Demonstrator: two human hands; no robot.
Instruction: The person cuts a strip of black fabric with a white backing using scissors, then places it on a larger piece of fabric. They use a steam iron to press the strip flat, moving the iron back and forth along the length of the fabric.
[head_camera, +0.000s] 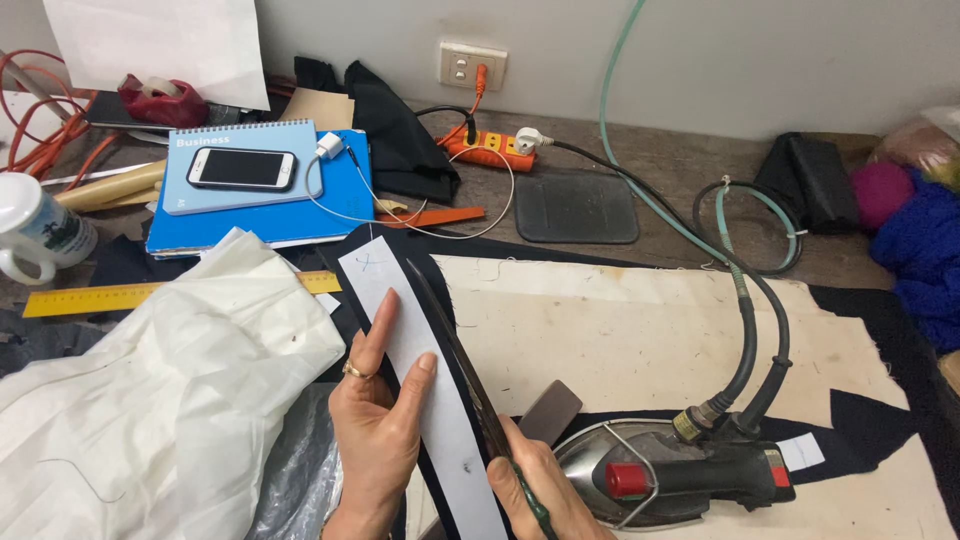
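Pinning the white strip (420, 380), left hand (375, 430) flanks probably scissors (460, 350).

White paper strip (420, 380) on dark fabric (385, 245)
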